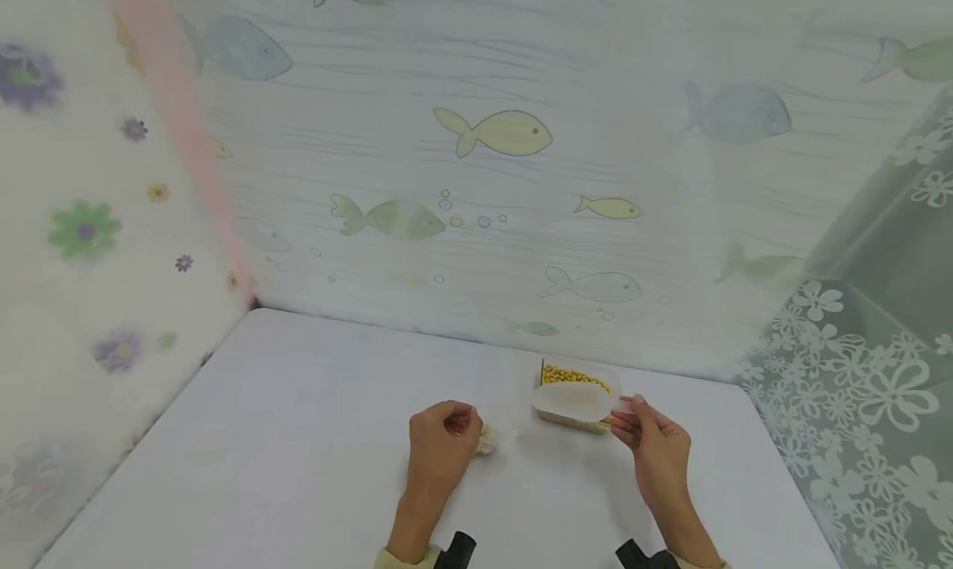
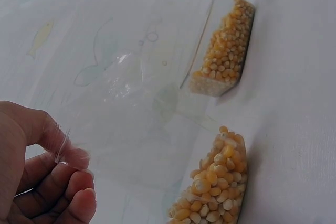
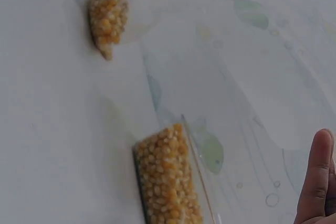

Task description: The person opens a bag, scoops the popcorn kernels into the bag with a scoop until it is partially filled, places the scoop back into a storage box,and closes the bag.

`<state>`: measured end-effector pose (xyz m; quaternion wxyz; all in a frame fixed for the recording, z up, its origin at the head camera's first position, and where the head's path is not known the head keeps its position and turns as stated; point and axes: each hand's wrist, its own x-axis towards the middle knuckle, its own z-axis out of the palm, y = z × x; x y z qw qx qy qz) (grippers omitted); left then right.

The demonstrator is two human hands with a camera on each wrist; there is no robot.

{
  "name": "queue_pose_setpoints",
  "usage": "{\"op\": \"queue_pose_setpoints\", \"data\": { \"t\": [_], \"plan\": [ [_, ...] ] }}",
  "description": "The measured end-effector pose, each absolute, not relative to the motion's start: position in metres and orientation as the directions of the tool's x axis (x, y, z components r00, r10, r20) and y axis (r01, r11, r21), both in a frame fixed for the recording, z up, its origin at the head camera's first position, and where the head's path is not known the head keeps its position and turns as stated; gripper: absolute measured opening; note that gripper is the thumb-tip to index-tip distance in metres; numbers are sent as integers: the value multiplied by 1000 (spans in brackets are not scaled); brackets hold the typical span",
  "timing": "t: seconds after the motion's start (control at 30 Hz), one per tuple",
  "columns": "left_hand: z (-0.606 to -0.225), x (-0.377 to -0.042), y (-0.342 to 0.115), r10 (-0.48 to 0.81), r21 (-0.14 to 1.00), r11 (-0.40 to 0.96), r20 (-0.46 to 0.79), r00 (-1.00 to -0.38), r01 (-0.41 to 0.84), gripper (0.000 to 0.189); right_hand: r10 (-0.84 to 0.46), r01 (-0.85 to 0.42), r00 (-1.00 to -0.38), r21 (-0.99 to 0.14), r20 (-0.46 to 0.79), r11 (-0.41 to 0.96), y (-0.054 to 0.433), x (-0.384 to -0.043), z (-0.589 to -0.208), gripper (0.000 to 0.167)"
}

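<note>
Right of centre and low in the head view, your right hand (image 1: 658,449) pinches one end of one pale scoop (image 1: 572,401), its long axis nearly level, pointing left, over one clear box (image 1: 569,422) of corn kernels (image 2: 226,51). Further left, your left hand (image 1: 444,432), thumb and fingertips together, pinches one clear bag (image 1: 487,442) of kernels.

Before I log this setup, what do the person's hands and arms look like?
Left hand and right hand bare: no gloves or rings visible. Pale yellowish cuffs on both arms. Black, rounded wrist unit beside each cuff. No cables or markings show.
</note>
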<state>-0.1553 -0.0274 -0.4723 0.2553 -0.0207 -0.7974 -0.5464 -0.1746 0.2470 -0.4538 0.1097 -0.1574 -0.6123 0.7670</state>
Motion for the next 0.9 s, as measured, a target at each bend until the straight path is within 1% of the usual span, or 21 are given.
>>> {"op": "queue_pose_setpoints", "data": {
  "t": [0.17,0.3,0.37,0.5,0.63,0.77,0.9],
  "plan": [
    [-472,-156,-27,-250,862,395,435,-865,319,10,439,-37,-898,-985,-41,-168,260,-186,-460,20],
    [-472,-156,-27,-251,860,395,440,-862,324,10,470,-51,-883,-994,2,-92,268,-192,-465,17],
    [-473,-156,-27,-251,859,396,441,-862,325,10,469,-55,-883,-997,26,-49,270,-194,-467,21],
    [-473,-156,-27,-250,861,390,441,-862,327,11,457,-86,-882,-992,117,87,274,-194,-467,33],
    [-474,-155,-27,-250,862,387,438,-863,326,12,442,-108,-877,-974,187,197,275,-194,-467,32],
    [-475,-155,-27,-246,864,384,437,-865,326,10,418,-104,-889,-972,185,210,273,-194,-466,28],
    [-474,-156,-27,-243,859,385,446,-861,336,9,392,-80,-910,-985,135,154,269,-196,-467,29]
  ]
}}
